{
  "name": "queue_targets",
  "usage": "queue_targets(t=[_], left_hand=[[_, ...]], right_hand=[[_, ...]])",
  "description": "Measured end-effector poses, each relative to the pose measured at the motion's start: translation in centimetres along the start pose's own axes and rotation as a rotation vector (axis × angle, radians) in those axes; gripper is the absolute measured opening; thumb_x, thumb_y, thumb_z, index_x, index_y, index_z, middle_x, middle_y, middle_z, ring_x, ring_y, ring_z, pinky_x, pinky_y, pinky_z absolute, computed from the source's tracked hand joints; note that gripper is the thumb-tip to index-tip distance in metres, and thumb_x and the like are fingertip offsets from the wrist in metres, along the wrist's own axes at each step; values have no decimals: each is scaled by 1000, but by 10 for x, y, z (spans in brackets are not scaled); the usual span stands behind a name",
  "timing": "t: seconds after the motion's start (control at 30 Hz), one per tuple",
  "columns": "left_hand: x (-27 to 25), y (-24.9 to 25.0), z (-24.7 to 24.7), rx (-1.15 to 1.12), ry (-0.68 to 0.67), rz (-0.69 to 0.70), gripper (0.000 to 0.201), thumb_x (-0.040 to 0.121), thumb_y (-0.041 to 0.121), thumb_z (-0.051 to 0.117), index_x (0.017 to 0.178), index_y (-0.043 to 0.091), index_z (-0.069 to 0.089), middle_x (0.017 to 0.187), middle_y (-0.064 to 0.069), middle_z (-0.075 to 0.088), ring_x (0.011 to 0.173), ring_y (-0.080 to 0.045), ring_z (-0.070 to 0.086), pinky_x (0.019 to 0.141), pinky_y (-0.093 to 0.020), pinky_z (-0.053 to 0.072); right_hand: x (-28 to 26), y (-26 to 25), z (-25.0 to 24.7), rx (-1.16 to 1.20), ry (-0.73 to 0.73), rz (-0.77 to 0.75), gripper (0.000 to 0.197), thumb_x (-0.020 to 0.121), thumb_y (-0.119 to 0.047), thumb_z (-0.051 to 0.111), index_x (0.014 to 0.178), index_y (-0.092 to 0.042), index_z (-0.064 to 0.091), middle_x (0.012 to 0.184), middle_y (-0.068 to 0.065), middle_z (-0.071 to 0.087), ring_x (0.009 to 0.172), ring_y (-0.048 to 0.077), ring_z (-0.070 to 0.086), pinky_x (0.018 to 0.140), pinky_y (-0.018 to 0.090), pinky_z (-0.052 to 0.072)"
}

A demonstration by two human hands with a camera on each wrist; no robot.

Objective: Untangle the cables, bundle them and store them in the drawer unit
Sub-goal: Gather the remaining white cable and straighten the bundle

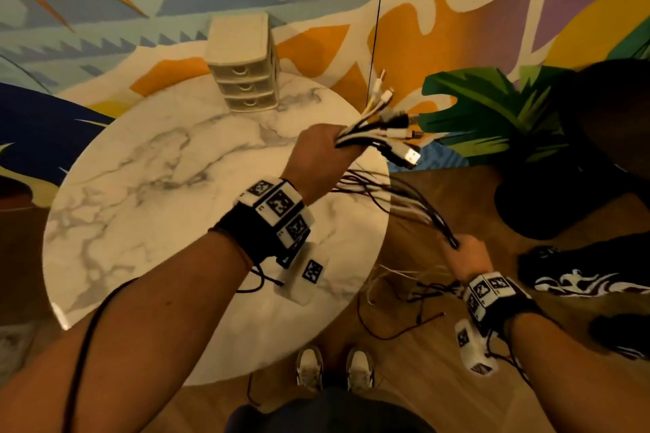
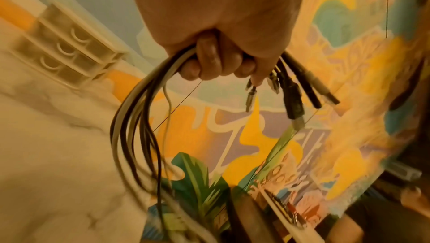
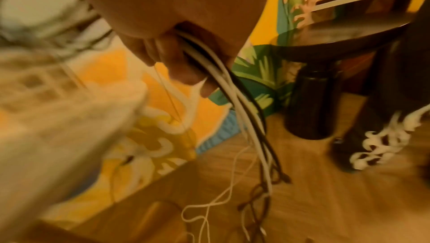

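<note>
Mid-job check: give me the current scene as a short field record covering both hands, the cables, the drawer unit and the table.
left hand: left hand grips the bunch of black and white cables just behind the plug ends
right hand: right hand grips the same bunch further along
cables: strands span between the hands; loose ends trail down to the wooden floor
drawer unit: cream plastic three-drawer unit at the table's far edge, all drawers closed
table: round white marble-look table
stage: bundling not finished, nothing stored

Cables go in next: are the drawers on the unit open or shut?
Shut: all three drawers sit flush in the unit, none pulled out.
</note>
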State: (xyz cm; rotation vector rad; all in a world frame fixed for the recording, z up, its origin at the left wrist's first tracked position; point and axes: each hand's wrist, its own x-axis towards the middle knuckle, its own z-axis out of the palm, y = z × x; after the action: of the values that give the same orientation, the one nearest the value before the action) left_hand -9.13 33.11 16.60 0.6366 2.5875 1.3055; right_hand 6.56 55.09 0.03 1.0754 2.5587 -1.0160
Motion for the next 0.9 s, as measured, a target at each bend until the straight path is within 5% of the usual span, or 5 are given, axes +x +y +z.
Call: queue_targets(t=[0.23, 0.33, 0.5, 0.63, 0.9], left_hand=[[-3, 19, 16, -553, 2, -123, 25, 90, 21, 60, 72, 6, 52, 47, 1, 30, 43, -15, 24, 47, -27, 21], [-11, 19, 36, -704, -90, -184, 27, 94, 17, 54, 69, 8, 47, 42, 5, 30, 38, -12, 24, 42, -23, 21], [-24, 18, 50, -863, -160, -220, 42, 95, 19, 51, 55, 15, 38, 43, 2, 28, 40, -14, 21, 45, -28, 19], [-21, 18, 35, -901, -182, -271, 35, 92, 13, 56, 60, 13, 40, 41, 2, 30, 39, -13, 26, 44, -23, 28], [-14, 13, 23, -919, -32, -337, 43, 88, 13, 61, 58, 19, 33, 37, 6, 24, 34, -11, 19, 39, -20, 21]], right_hand=[[-4, 12, 16, -473, -437, 15, 84, 72, -50, 70, 141, -17, 35, 133, 14, 46, 119, 30, 51, 95, 37, 46], [-22, -50, -1, 56, -305, -327, 107, 66, -33, 83, 149, -26, 17, 153, 0, 23, 139, 18, 25, 114, 38, 25], [-53, -140, 10, 397, -265, -523, 16, 84, -17, 69, 98, -20, 63, 96, -5, 64, 86, 9, 58, 77, 25, 45], [-51, -143, 24, 434, -140, -437, 43, 93, -15, 54, 52, -21, 41, 49, -6, 37, 48, 8, 31, 51, 25, 25], [-58, -144, 29, 323, -338, -429, 26, 86, -16, 60, 61, -17, 52, 59, 0, 52, 55, 12, 46, 59, 28, 39]])
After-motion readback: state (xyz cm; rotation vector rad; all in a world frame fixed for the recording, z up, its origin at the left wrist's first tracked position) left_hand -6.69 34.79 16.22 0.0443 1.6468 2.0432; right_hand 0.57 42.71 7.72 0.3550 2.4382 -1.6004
